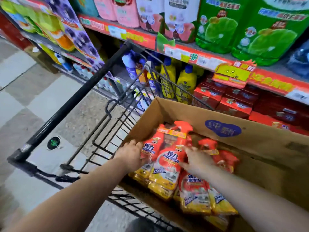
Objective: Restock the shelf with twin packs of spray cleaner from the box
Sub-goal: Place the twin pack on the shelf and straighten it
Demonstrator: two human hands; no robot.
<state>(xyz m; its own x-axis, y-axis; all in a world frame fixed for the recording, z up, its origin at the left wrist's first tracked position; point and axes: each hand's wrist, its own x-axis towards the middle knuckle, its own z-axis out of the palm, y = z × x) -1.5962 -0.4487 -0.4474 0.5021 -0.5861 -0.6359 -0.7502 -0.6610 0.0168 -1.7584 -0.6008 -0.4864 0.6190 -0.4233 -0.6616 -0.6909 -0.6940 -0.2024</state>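
Shelf point(192, 53) standing behind, cart point(75, 101) carrying open box point(260, 148), twin pack point(167, 158) lying by the box's left edge over other packs point(195, 196), left hand point(132, 155) curling fingers round its left side, right hand point(198, 160) touching its right side, blurred, fingers impossible to tell.

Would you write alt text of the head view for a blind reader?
The left hand grips a red-and-yellow twin pack in a cardboard box on a black wire cart; the blurred right hand touches it. Stocked shelves stand behind.

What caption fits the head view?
Left hand and right hand hold a red-and-yellow plastic twin pack in a brown cardboard box.
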